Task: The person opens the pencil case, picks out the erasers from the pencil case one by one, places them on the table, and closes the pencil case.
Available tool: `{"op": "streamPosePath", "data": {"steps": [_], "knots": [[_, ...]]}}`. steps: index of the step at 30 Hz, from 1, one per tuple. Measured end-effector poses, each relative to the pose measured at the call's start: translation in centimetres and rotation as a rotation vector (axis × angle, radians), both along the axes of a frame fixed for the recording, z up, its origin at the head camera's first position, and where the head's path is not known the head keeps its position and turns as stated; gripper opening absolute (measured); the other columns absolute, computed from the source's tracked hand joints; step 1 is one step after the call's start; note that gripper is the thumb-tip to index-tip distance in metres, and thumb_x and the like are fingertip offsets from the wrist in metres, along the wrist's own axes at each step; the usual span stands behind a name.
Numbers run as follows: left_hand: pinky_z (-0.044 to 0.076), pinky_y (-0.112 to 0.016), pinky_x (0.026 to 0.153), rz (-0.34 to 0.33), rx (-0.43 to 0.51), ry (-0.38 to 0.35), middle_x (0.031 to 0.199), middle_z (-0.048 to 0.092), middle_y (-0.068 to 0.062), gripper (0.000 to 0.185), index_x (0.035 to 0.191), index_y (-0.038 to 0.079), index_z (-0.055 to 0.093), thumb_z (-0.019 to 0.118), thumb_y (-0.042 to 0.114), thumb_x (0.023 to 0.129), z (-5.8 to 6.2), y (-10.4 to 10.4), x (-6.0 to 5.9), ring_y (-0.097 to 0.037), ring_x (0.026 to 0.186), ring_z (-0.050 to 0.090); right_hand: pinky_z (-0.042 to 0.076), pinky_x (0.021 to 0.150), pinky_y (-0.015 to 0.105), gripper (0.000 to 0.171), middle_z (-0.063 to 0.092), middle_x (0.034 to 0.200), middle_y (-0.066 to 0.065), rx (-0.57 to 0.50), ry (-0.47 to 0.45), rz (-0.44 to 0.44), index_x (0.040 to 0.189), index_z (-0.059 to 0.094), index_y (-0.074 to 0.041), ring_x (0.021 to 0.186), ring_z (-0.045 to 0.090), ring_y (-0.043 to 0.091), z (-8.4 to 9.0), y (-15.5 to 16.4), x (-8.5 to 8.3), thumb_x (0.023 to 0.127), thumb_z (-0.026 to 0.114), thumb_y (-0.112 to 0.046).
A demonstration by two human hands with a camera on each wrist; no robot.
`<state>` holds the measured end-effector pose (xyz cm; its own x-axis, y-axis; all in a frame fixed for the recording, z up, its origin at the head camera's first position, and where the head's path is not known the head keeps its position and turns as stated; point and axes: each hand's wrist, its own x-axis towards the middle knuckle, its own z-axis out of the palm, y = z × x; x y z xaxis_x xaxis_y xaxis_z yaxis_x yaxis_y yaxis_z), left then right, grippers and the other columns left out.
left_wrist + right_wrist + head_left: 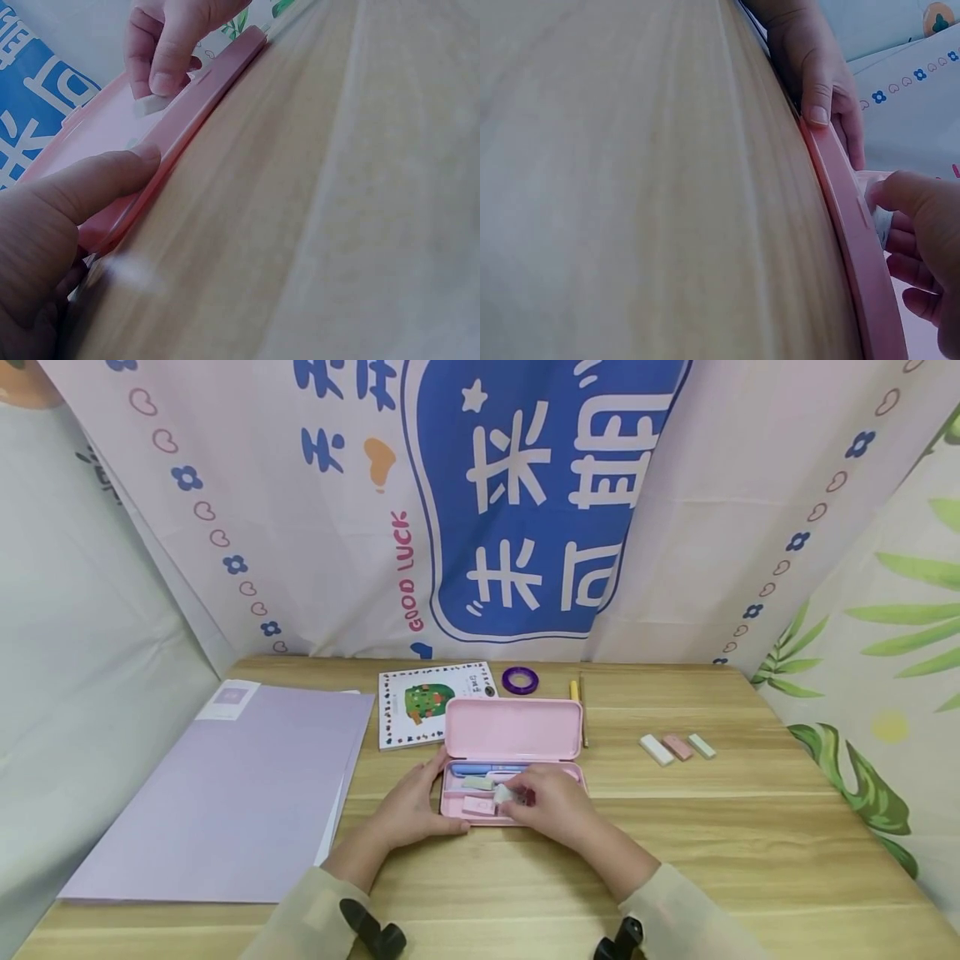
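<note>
A pink pencil case point(514, 732) lies with its lid raised in the middle of the table. My left hand point(408, 806) grips its left end, the thumb along the front wall in the left wrist view. Over the front compartment, my right hand point(561, 803) pinches a whitish eraser point(502, 794) between thumb and fingers; the fingers partly cover it. Just left of that eraser, a pink eraser point(478, 806) sits in the front compartment. Behind it are a pale green eraser point(477, 783) and a blue pen point(472, 769) in the rear part.
Three erasers point(678, 747) lie in a row at the right. Behind the case are a booklet point(397, 697) with a green cartoon picture, a purple tape roll point(520, 680) and a yellow pencil-like stick point(574, 690). A large lilac folder point(240, 793) covers the table's left side.
</note>
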<state>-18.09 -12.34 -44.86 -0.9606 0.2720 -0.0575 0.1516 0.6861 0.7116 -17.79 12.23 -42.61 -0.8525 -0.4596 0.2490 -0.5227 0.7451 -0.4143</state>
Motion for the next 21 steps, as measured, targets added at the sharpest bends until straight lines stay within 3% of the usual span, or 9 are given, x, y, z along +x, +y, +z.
{"op": "streamPosePath", "data": {"steps": [7, 13, 21], "knots": [[0.027, -0.061, 0.117, 0.006, -0.003, -0.019, 0.159, 0.032, -0.012, 0.125, 0.159, 0.018, 0.016, 0.087, 0.055, 0.062, 0.0, 0.0, 0.0, -0.044, 0.146, 0.027, 0.052, 0.070, 0.024, 0.021, 0.069, 0.084, -0.003, -0.066, 0.031, -0.066, 0.096, 0.076, -0.010, 0.075, 0.059, 0.009, 0.7, 1.0, -0.1, 0.077, 0.077, -0.020], [0.026, -0.060, 0.117, 0.003, 0.002, -0.020, 0.160, 0.032, -0.011, 0.126, 0.159, 0.018, 0.016, 0.088, 0.054, 0.062, 0.1, 0.0, 0.0, -0.043, 0.146, 0.026, 0.053, 0.070, 0.027, 0.023, 0.067, 0.085, -0.002, -0.058, 0.023, -0.145, 0.098, 0.075, -0.008, 0.077, 0.059, 0.011, 1.0, 2.9, -0.6, 0.078, 0.077, -0.020], [0.027, -0.060, 0.117, 0.011, -0.003, -0.026, 0.160, 0.032, -0.011, 0.126, 0.158, 0.019, 0.016, 0.088, 0.055, 0.062, 0.2, 0.1, 0.1, -0.042, 0.146, 0.027, 0.056, 0.077, 0.043, 0.027, 0.073, 0.100, 0.009, -0.048, 0.093, -0.244, 0.102, 0.075, -0.005, 0.088, 0.066, 0.026, 1.2, 7.5, -1.3, 0.080, 0.075, -0.021]]}}
